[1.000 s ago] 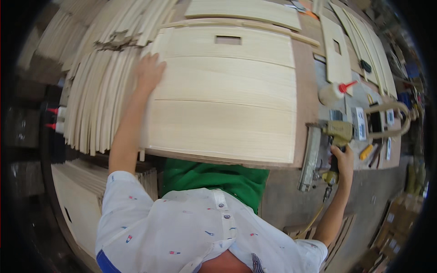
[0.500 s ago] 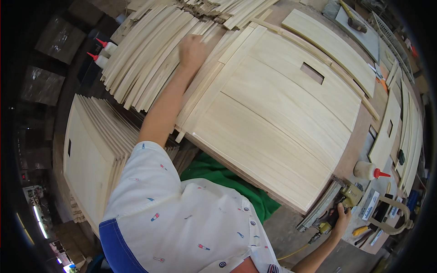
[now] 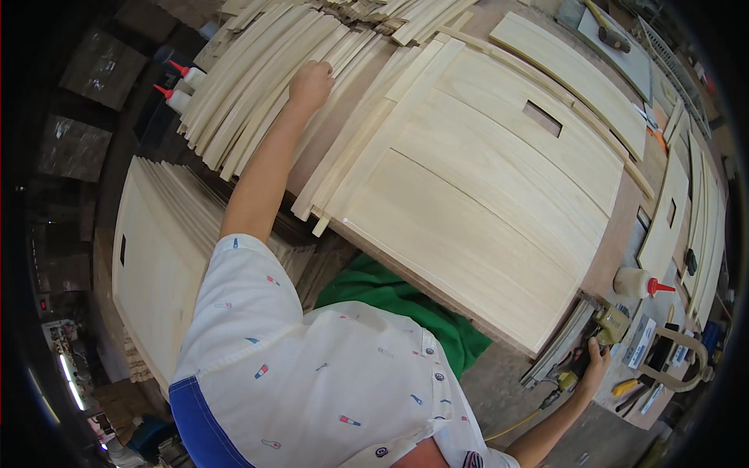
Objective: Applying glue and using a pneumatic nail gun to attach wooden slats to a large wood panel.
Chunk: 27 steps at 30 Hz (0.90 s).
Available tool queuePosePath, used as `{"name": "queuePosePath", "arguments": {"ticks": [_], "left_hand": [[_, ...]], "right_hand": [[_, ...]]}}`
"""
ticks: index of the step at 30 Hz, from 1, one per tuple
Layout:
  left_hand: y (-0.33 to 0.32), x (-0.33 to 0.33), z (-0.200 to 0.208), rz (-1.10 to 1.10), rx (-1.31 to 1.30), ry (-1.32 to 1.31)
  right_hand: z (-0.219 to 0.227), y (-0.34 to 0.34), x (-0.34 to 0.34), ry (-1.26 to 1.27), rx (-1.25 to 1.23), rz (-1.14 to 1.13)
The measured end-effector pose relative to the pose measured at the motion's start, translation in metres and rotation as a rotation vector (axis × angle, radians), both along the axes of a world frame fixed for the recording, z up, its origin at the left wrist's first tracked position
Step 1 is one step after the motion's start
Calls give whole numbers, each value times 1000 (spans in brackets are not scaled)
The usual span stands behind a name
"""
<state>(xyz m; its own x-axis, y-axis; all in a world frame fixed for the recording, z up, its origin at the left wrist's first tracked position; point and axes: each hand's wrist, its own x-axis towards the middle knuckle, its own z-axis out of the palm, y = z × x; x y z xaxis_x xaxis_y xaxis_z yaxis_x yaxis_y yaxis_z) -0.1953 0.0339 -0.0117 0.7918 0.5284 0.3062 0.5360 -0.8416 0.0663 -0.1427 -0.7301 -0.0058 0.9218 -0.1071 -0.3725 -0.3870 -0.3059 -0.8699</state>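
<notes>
Vs. 0.5 s ago: view barely shifted; left hand remains on the stack of pale curved wooden slats at bench far-left edge; a sec ago it lay flat on the large pale slatted wood panel. L arm stretched fwd, nearly straight, fingers curled down over slat tops, apparently gripping one slat. Right hand low, arm bent, fingers wrapped round handle of yellow-grey nail gun at panel's near-right corner. White glue bottle w/ red tip just beside gun.
</notes>
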Motion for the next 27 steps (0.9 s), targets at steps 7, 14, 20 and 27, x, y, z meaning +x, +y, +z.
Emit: {"name": "queuePosePath", "arguments": {"ticks": [7,14,20,27], "left_hand": [[-19,17,30,189,-74,288],[-32,8,44,-17,-496,-217],[-150,43,74,-476,-911,-187],[-291,121,58,-1121,-744,110]], "right_hand": [[1,2,-2,-5,8,-5],[-10,-39,0,-224,-732,286],[89,44,11,-409,-300,56],[66,165,89,-233,78,190]]}}
